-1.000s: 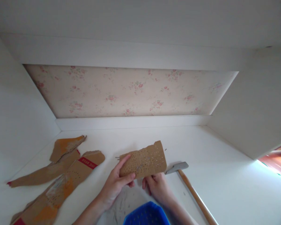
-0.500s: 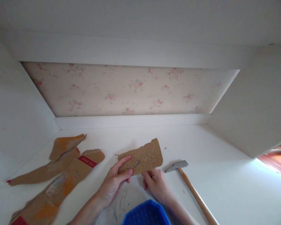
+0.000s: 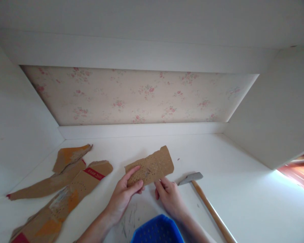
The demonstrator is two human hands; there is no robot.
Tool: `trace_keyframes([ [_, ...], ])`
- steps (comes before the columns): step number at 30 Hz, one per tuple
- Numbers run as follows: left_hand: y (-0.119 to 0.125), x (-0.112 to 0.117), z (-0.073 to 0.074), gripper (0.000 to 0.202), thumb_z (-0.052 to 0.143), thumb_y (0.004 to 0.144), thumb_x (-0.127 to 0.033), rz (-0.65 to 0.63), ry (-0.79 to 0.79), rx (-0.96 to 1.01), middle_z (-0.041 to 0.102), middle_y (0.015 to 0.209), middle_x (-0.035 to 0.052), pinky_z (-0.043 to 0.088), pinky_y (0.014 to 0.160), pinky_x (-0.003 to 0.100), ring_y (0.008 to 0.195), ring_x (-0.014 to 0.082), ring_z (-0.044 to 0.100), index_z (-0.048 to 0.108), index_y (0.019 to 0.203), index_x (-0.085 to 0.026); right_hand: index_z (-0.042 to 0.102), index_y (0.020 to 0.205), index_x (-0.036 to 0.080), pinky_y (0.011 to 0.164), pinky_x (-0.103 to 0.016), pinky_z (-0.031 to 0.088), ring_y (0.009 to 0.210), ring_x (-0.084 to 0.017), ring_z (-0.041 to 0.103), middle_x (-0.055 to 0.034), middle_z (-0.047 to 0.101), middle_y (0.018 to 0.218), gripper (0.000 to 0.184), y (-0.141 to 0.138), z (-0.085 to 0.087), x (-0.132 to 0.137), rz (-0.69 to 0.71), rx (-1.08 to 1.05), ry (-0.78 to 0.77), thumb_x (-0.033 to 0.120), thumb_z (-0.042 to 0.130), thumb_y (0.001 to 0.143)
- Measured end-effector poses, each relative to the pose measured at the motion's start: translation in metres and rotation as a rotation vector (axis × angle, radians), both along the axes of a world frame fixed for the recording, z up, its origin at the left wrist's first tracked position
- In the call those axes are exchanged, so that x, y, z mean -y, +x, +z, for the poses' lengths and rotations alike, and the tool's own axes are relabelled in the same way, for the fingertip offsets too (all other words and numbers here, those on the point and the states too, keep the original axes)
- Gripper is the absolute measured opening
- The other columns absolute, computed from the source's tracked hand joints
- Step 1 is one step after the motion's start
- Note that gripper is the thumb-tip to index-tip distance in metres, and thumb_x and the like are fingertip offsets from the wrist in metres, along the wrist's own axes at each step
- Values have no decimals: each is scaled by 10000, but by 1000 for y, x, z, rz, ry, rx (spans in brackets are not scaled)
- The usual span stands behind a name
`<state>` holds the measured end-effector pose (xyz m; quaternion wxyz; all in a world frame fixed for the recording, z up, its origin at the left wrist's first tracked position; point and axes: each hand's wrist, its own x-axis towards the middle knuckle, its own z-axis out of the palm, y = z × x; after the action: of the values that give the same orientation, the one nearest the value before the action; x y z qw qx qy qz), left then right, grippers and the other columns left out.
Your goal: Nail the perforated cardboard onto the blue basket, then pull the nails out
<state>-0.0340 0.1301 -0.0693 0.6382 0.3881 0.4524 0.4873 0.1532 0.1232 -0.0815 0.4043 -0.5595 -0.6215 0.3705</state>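
My left hand grips the left end of a torn piece of brown cardboard, thumb in front and fingers around its edge. The cardboard is dotted with small holes and tilts up to the right. Against its lower edge is my right hand, its fingers curled into a pinch; what lies between the fingertips is hidden. Below the hands stands a blue plastic basket with holes in it, cut off by the bottom of the view. Thin dark marks or bits lie on the white surface beside the basket.
A hammer with a grey head and wooden handle lies to the right. More torn cardboard, with orange and red patches, lies on the left. White panels enclose the sides, with floral wallpaper at the back.
The piece of cardboard has shifted slightly left and up in my left hand. My right fingertips, partly behind it before, now show at its lower edge.
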Motion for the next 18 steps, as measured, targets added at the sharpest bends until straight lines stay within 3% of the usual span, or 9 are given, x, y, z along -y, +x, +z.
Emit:
trace_keyframes([
  [3,2,0,5,876,794,734,-328,84,5,58,687,823,15,476,631,238,694,141,647,360,1489,-232,658,921,216,500,-216,385,445,-115,506,65,564,496,285,1,1,0,-22,-70,-18,413,457,969],
  [7,3,0,7,981,800,725,-315,198,82,-29,651,1172,81,509,601,246,739,162,693,236,1526,-315,548,769,213,403,-203,318,392,-82,421,61,539,532,353,4,0,4,-22,-201,-35,450,403,987],
  [9,3,1,7,1054,798,735,-328,217,129,-118,596,1290,109,534,612,271,798,206,715,124,1545,-334,491,794,225,397,-197,325,401,-76,427,64,535,585,331,5,-1,6,-12,-261,-19,465,380,993],
  [12,3,3,5,1143,803,737,-339,184,176,-232,668,1179,105,553,643,301,814,249,720,8,1557,-298,494,1013,236,410,-192,369,462,-84,462,70,524,688,257,3,-3,8,6,-296,24,486,476,959],
  [14,3,5,4,1150,822,712,-329,171,188,-274,695,1152,99,557,675,314,838,270,721,46,1560,-288,486,1125,245,429,-195,403,499,-90,491,57,554,753,310,1,-4,9,23,-285,47,469,562,925],
  [18,3,9,-2,1058,850,657,-306,190,227,-365,720,1159,84,535,815,334,1005,306,699,252,1529,-279,516,1153,246,439,-207,447,501,-95,539,25,624,840,335,-2,-8,7,30,-253,70,437,619,898],
])
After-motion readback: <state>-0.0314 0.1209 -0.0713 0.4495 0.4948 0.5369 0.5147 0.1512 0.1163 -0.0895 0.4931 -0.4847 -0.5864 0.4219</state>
